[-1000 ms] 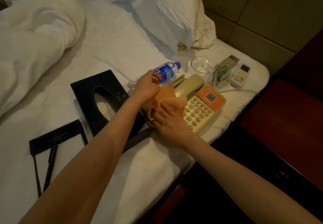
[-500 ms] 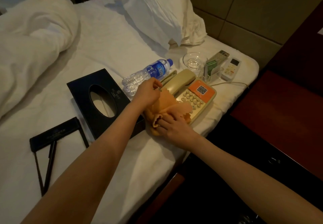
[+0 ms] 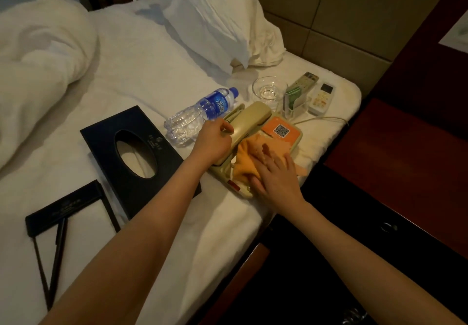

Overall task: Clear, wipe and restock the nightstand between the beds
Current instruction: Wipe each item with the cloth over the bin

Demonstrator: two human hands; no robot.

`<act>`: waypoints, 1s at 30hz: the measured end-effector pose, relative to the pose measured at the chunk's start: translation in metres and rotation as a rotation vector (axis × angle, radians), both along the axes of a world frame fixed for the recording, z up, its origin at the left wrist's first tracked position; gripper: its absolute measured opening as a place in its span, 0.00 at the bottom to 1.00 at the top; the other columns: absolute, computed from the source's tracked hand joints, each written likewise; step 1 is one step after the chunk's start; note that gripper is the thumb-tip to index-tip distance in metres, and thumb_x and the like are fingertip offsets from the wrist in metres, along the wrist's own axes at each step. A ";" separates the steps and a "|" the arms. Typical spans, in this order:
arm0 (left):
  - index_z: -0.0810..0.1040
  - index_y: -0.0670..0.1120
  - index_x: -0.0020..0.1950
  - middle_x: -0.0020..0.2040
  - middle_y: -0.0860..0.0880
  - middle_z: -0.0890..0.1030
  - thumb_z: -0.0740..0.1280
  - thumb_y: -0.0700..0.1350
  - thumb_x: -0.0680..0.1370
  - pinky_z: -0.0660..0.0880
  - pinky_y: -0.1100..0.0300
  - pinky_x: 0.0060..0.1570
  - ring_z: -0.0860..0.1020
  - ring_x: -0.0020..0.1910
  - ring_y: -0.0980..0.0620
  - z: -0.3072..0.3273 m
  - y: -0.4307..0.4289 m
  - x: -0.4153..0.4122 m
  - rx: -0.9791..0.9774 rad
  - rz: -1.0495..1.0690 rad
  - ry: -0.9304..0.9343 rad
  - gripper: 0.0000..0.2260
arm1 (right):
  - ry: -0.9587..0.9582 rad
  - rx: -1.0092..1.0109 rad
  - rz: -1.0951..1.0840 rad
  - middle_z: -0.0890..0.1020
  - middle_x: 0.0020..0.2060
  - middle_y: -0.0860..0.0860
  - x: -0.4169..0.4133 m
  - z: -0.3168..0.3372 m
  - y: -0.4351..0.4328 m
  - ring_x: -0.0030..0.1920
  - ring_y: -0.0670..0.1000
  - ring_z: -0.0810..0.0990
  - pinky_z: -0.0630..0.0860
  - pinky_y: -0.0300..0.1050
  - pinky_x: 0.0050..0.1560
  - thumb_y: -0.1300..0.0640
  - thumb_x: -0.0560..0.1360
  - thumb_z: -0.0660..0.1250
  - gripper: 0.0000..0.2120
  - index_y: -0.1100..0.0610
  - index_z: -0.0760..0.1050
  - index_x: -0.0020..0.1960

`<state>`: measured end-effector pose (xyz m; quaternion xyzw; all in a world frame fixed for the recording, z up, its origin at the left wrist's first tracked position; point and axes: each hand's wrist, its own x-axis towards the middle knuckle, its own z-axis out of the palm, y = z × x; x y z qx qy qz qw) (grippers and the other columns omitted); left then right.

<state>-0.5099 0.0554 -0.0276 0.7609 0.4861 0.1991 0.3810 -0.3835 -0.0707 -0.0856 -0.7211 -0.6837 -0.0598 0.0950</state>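
From the head camera, the telephone lies on the white bed sheet near the mattress edge, its cord trailing off to the right. The left hand is curled round the lower part of the handset, which sits in its cradle; how far the fingers reach under it is hidden. The right hand lies flat with straight fingers, pressing an orange cloth onto the keypad side of the telephone and holding nothing else.

Just beyond the left hand a plastic water bottle with a blue label lies on its side. A black tissue box sits to the left of it, partly under the left forearm. Further left lie a black notepad holder and a pen. Behind the telephone stand a glass bowl, perhaps with some water in it, a clear card holder and two remote controls side by side. A pillow leans near the headboard, and a duvet is bunched at far left.

The nightstand, dark reddish wood, stands just beside the bed on the right.
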 end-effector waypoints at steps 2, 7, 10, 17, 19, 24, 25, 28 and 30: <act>0.74 0.44 0.59 0.64 0.42 0.71 0.61 0.36 0.77 0.69 0.60 0.52 0.73 0.61 0.45 -0.001 0.001 0.002 0.014 0.013 -0.004 0.12 | 0.120 -0.132 -0.136 0.61 0.75 0.52 0.004 0.009 0.014 0.76 0.55 0.57 0.49 0.64 0.72 0.37 0.73 0.38 0.35 0.49 0.56 0.76; 0.74 0.45 0.59 0.65 0.43 0.70 0.61 0.37 0.77 0.68 0.61 0.50 0.73 0.61 0.46 -0.002 0.001 0.008 0.041 0.011 0.010 0.12 | 0.233 -0.156 -0.368 0.60 0.75 0.56 0.017 0.021 0.049 0.75 0.57 0.54 0.43 0.63 0.73 0.43 0.79 0.50 0.25 0.46 0.56 0.75; 0.74 0.45 0.58 0.65 0.43 0.70 0.61 0.37 0.76 0.67 0.62 0.51 0.73 0.61 0.46 -0.002 0.002 0.012 0.061 0.004 0.015 0.11 | 0.235 -0.141 -0.365 0.61 0.74 0.57 0.011 0.020 0.046 0.74 0.58 0.56 0.46 0.60 0.73 0.39 0.76 0.46 0.29 0.46 0.57 0.75; 0.74 0.45 0.59 0.66 0.43 0.66 0.62 0.38 0.76 0.66 0.60 0.55 0.69 0.64 0.45 0.001 -0.004 0.027 0.090 -0.009 0.025 0.12 | 0.185 -0.024 -0.044 0.78 0.61 0.59 0.002 -0.004 0.002 0.61 0.64 0.77 0.69 0.63 0.62 0.42 0.72 0.53 0.28 0.53 0.74 0.66; 0.74 0.45 0.59 0.66 0.43 0.66 0.62 0.39 0.76 0.67 0.59 0.57 0.69 0.64 0.45 0.001 -0.005 0.028 0.111 -0.017 0.041 0.12 | 0.315 0.009 -0.200 0.72 0.66 0.62 0.013 -0.004 0.006 0.65 0.64 0.72 0.68 0.60 0.65 0.41 0.72 0.52 0.30 0.52 0.69 0.70; 0.73 0.45 0.60 0.65 0.43 0.66 0.63 0.40 0.76 0.68 0.56 0.59 0.69 0.63 0.44 -0.001 -0.005 0.029 0.124 -0.013 0.053 0.12 | 0.421 -0.020 -0.426 0.57 0.75 0.58 0.042 0.010 0.049 0.75 0.60 0.54 0.53 0.56 0.75 0.48 0.79 0.53 0.26 0.50 0.56 0.76; 0.73 0.45 0.60 0.65 0.43 0.66 0.63 0.40 0.76 0.68 0.56 0.60 0.69 0.63 0.44 -0.001 -0.005 0.030 0.121 -0.009 0.051 0.13 | 0.414 -0.046 -0.439 0.58 0.75 0.58 0.049 0.012 0.059 0.74 0.60 0.56 0.54 0.57 0.74 0.49 0.79 0.53 0.26 0.49 0.56 0.76; 0.72 0.46 0.61 0.64 0.44 0.67 0.65 0.43 0.75 0.70 0.57 0.56 0.71 0.61 0.45 0.000 -0.003 0.030 0.100 0.010 0.019 0.15 | 0.533 -0.063 -0.480 0.68 0.69 0.59 0.071 0.022 0.081 0.66 0.63 0.68 0.67 0.57 0.66 0.50 0.78 0.51 0.24 0.48 0.61 0.73; 0.69 0.46 0.64 0.64 0.44 0.68 0.67 0.48 0.75 0.69 0.57 0.54 0.71 0.60 0.46 0.000 0.001 0.030 0.112 0.020 0.032 0.20 | 0.583 -0.073 -0.471 0.73 0.65 0.57 0.076 0.033 0.088 0.62 0.61 0.72 0.70 0.54 0.61 0.51 0.78 0.52 0.21 0.47 0.66 0.70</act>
